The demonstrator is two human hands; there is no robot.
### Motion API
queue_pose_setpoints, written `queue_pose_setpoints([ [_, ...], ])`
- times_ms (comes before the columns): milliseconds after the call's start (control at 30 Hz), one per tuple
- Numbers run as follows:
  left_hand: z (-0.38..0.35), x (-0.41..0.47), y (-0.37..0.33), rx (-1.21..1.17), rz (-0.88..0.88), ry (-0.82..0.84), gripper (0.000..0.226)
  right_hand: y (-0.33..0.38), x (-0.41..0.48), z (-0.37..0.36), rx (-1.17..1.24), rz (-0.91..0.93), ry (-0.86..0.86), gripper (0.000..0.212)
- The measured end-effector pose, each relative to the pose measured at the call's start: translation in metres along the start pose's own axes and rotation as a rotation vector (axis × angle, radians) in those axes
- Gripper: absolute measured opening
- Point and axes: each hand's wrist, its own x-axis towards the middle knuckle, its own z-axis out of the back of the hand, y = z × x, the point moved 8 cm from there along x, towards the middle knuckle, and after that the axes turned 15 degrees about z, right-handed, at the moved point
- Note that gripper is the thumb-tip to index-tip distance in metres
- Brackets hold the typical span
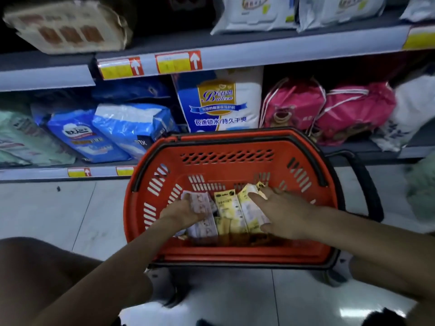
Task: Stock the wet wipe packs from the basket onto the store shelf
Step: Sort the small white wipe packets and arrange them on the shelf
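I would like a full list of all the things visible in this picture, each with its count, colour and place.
basket: one, red with black handles, on the floor
shelves: two, grey, behind the basket
yellow packs: at least three, yellow, in the basket, middle and right
pale packs: at least two, whitish, patterned, in the basket, left
blue packs: two, blue and white, lower shelf, left
tall pack: one, white and blue, lower shelf, centre
drawstring bags: two, pink, lower shelf, right
white packs: at least two, white, upper shelf
price labels: several, yellow and red, shelf edges
left hand: one, grips a pale pack
right hand: one, grips a yellow pack
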Motion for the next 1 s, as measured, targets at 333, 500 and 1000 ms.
queue_pose_setpoints([
  [333, -0.016, 0.030, -0.011, -0.307, 0.171, -0.057, 0.101, -0.003, -0.001, -0.013, -0.136, 0.037, 0.006, 0.082],
  [500, -0.012, 0.039, -0.022, -0.449, 0.218, -0.041, 0.073, -0.003, -0.001, -0.013, -0.138, 0.035, -0.021, 0.080],
  [1000, -0.029, 0.023, -0.034, -0.373, 0.246, 0.201, 0.055, -0.003, -0.002, -0.008, -0.170, 0.053, -0.072, 0.082],
])
